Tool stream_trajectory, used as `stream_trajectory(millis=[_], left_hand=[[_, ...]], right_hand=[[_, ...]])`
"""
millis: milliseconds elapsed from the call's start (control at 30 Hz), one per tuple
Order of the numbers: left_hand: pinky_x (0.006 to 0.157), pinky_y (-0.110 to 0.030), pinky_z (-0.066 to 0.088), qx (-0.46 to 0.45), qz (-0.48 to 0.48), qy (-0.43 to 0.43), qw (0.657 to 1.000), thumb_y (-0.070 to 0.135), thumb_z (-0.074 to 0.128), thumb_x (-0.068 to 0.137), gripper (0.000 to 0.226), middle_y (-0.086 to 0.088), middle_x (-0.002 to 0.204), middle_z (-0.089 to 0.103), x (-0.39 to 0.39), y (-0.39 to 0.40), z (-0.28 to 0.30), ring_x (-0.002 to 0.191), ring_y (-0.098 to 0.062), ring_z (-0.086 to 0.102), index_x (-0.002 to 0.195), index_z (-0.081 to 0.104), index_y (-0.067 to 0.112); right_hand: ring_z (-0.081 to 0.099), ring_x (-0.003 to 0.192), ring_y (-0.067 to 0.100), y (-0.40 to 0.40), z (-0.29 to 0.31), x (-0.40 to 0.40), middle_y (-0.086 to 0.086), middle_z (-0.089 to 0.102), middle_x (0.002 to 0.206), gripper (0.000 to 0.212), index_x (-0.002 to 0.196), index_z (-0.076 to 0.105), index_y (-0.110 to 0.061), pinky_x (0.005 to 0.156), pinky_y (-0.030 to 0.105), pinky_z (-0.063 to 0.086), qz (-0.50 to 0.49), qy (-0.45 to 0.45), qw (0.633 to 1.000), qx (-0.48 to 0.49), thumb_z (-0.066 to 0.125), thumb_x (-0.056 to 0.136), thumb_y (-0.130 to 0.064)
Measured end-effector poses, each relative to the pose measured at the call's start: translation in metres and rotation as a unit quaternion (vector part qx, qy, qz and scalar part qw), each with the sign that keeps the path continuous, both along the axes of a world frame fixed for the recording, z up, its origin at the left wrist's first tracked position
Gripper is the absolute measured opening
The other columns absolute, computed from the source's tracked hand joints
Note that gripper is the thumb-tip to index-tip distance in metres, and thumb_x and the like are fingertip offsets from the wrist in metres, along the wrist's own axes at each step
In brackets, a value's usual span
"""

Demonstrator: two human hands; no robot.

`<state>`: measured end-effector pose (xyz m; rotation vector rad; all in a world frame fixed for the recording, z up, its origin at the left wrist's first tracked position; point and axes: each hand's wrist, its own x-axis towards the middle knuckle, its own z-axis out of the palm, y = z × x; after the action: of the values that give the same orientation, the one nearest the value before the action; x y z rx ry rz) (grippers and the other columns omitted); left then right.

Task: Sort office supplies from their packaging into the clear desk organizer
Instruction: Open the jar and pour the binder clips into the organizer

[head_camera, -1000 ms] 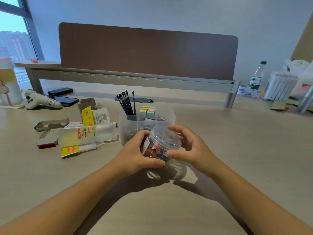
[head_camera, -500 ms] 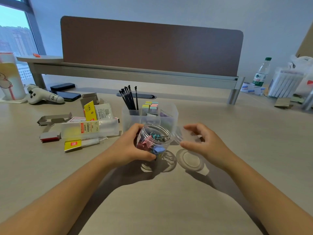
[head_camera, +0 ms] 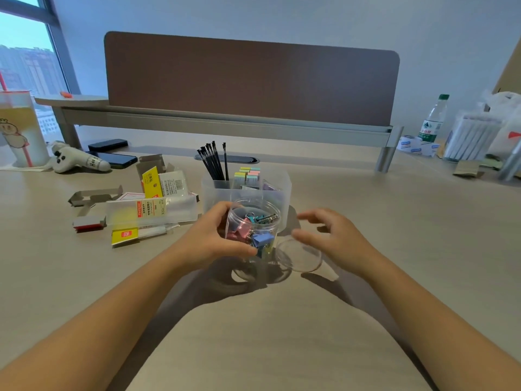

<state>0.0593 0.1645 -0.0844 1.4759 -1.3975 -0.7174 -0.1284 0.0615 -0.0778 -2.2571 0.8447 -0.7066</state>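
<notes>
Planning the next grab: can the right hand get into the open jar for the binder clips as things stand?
Probably yes. The jar is open at the top, its lid lies on the desk, and the right hand hovers empty beside it while the left hand holds it.

Drink cup w/ red straw far left, plush toy beside it, two dark phones behind. Water bottle + white tissue packs far right. Brown divider panel at back.
</notes>
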Motion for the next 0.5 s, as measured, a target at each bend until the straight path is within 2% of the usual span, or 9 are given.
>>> stream_trajectory(millis=[67, 133, 200, 300, 400, 433, 500], left_hand=[[0.067, -0.015, 0.054, -0.006, -0.011, 0.024, 1.0, 0.025, 0.074, 0.052, 0.055, 0.011, 0.097, 0.057, -0.004, 0.001, 0.005, 0.091, -0.011, 0.061, 0.095, 0.043, 0.036], [0.067, -0.015, 0.054, -0.014, -0.028, 0.043, 0.999, 0.026, 0.072, 0.05, 0.055, 0.011, 0.098, 0.058, -0.01, -0.001, 0.015, 0.09, -0.009, 0.061, 0.096, 0.044, 0.037], [0.067, -0.016, 0.054, -0.017, -0.04, 0.051, 0.998, 0.027, 0.078, 0.053, 0.059, 0.007, 0.103, 0.057, -0.013, -0.004, 0.027, 0.093, -0.011, 0.06, 0.1, 0.043, 0.036], [0.066, -0.017, 0.051, -0.001, -0.031, 0.024, 0.999, 0.025, 0.07, 0.073, 0.054, 0.003, 0.111, 0.051, -0.013, -0.015, 0.047, 0.097, -0.015, 0.056, 0.115, 0.037, 0.035], [0.051, -0.013, 0.047, 0.043, -0.053, 0.069, 0.995, 0.015, 0.057, 0.082, 0.044, 0.002, 0.097, 0.056, -0.009, -0.029, 0.069, 0.074, -0.011, 0.057, 0.117, 0.038, 0.032], [0.05, -0.012, 0.047, 0.059, -0.062, 0.098, 0.991, 0.017, 0.055, 0.084, 0.039, 0.001, 0.095, 0.057, -0.007, -0.034, 0.077, 0.069, -0.01, 0.058, 0.117, 0.04, 0.03], [0.056, -0.013, 0.051, 0.085, -0.072, 0.121, 0.986, 0.032, 0.049, 0.085, 0.03, 0.001, 0.098, 0.057, -0.002, -0.046, 0.09, 0.075, -0.011, 0.059, 0.114, 0.043, 0.029]], right_hand=[[0.058, 0.091, 0.014, 0.003, 0.009, 0.007, -0.002, 0.057, 0.103, 0.023, 0.106, 0.053, -0.023, 0.074, 0.019, 0.048, 0.016, -0.09, 0.993, 0.071, 0.054, 0.084, -0.03], [0.061, 0.075, 0.014, 0.006, 0.02, 0.013, -0.001, 0.06, 0.097, 0.013, 0.1, 0.052, -0.025, 0.068, 0.02, 0.05, 0.044, -0.113, 0.983, 0.137, 0.049, 0.088, -0.029], [0.059, 0.067, 0.014, 0.007, 0.033, 0.017, -0.002, 0.061, 0.09, 0.01, 0.093, 0.055, -0.025, 0.065, 0.023, 0.052, 0.07, -0.137, 0.966, 0.208, 0.046, 0.089, -0.029], [0.058, 0.07, 0.015, 0.0, 0.05, 0.021, 0.001, 0.06, 0.086, 0.015, 0.091, 0.058, -0.017, 0.065, 0.023, 0.053, 0.073, -0.193, 0.94, 0.273, 0.047, 0.089, -0.026], [0.059, 0.079, 0.018, -0.011, 0.063, 0.025, 0.004, 0.06, 0.09, 0.022, 0.098, 0.059, -0.012, 0.072, 0.028, 0.054, 0.058, -0.209, 0.933, 0.285, 0.047, 0.09, -0.028], [0.059, 0.081, 0.019, -0.016, 0.067, 0.027, 0.005, 0.06, 0.09, 0.021, 0.096, 0.059, -0.013, 0.072, 0.028, 0.054, 0.054, -0.215, 0.932, 0.288, 0.047, 0.09, -0.029], [0.059, 0.081, 0.019, -0.026, 0.073, 0.032, 0.004, 0.06, 0.088, 0.018, 0.087, 0.059, -0.018, 0.069, 0.025, 0.054, 0.047, -0.225, 0.93, 0.286, 0.046, 0.09, -0.029]])
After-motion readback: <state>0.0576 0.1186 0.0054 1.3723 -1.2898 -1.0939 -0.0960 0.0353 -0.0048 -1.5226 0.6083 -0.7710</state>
